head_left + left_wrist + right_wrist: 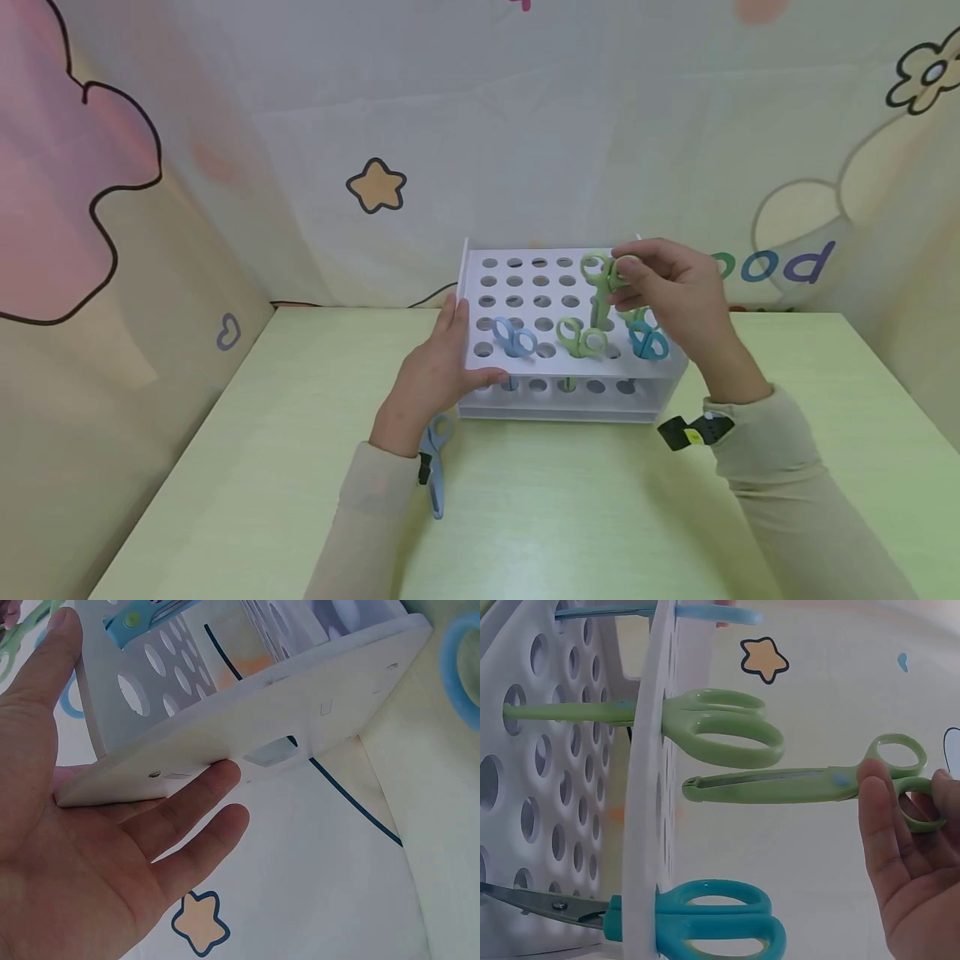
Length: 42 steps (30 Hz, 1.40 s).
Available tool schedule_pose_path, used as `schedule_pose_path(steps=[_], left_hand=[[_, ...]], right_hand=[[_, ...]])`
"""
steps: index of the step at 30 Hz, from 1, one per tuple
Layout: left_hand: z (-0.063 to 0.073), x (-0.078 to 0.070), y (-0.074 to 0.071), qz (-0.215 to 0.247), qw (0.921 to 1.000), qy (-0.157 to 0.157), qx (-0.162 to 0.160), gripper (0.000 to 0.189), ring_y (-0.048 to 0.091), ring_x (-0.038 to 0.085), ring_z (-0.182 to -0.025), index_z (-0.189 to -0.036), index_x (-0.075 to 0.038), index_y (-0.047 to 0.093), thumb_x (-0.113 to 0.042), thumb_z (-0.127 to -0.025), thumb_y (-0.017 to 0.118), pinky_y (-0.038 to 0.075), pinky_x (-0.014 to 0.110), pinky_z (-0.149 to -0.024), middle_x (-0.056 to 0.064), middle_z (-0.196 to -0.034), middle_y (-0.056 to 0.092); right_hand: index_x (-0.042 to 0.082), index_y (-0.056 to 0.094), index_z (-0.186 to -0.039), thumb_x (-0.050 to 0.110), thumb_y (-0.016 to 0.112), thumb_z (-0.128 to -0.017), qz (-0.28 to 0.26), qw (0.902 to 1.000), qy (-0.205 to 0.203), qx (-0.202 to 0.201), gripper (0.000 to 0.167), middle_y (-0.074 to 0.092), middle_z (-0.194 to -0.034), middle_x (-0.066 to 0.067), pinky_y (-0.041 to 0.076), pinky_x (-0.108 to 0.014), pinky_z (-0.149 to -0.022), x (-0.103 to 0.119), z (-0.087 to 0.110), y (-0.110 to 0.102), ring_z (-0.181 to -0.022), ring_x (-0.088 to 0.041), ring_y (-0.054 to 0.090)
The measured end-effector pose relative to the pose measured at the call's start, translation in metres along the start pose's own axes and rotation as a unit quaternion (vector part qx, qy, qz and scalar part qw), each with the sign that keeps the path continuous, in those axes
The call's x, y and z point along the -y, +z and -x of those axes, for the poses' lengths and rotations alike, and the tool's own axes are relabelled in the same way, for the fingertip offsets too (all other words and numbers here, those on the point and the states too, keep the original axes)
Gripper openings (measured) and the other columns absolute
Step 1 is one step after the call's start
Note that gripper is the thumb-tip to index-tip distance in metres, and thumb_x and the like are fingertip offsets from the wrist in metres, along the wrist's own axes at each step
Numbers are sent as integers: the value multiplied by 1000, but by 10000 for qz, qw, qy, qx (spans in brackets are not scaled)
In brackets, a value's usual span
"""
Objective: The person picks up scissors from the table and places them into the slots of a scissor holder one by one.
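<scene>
My right hand [678,304] pinches green scissors [602,292] by the handle loops, above the white rack [558,369]. In the right wrist view their blade tip points at the holed top panel, apart from it. My left hand [431,367] holds the rack's left side, thumb over the front edge and fingers along the outer side panel. In the rack's holes stand light blue scissors [513,342], a second green pair [742,761] and teal scissors [712,922], handles up. Another green pair [636,317] shows partly behind the teal ones.
Blue-grey scissors [437,475] lie on the pale green table [555,517] beside my left wrist, partly covered by it. A patterned cloth backdrop [525,167] rises behind the rack and along both sides of the table.
</scene>
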State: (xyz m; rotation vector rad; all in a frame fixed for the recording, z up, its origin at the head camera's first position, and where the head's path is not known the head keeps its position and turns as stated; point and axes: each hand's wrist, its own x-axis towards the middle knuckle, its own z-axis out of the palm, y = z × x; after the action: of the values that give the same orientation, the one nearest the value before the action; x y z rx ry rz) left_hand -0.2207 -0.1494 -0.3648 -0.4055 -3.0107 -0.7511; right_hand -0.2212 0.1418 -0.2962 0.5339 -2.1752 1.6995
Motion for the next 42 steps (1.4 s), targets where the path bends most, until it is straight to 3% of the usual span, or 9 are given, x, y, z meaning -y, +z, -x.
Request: schedule_pose_path(steps=[8, 17, 34, 42], left_hand=[[0, -1, -1, 14, 10000, 17, -8, 119, 61, 25, -94, -163, -8, 11, -55, -79, 82, 46, 32, -65, 7, -169, 0], [0, -1, -1, -13, 10000, -71, -12, 119, 59, 23, -89, -163, -7, 12, -54, -79, 83, 45, 31, -64, 7, -170, 2], [1, 1, 0, -29, 10000, -48, 22, 119, 59, 24, -91, -163, -6, 12, -55, -79, 82, 46, 32, -66, 9, -169, 2], [0, 0, -1, -81, 10000, -14, -19, 119, 59, 23, -88, -163, -7, 12, -55, -80, 81, 46, 31, -64, 9, -169, 2]], right_hand=[[-5, 67, -118, 16, 64, -102, 446, 9988, 210, -24, 27, 73, -100, -10, 57, -27, -69, -4, -3, 7, -72, -13, 73], [-7, 67, -116, 12, 63, -101, 419, 9991, 80, 22, 24, 70, -101, -23, 57, -26, -69, -6, -6, 13, -71, -11, 73], [-4, 65, -119, 17, 62, -102, 679, 9964, 508, 66, 27, 70, -107, -24, 56, -25, -70, -10, -5, 18, -74, -10, 72], [-2, 68, -119, 19, 64, -101, 890, 9933, 718, 139, 28, 71, -106, -22, 56, -24, -69, -9, -5, 17, -75, -18, 73]])
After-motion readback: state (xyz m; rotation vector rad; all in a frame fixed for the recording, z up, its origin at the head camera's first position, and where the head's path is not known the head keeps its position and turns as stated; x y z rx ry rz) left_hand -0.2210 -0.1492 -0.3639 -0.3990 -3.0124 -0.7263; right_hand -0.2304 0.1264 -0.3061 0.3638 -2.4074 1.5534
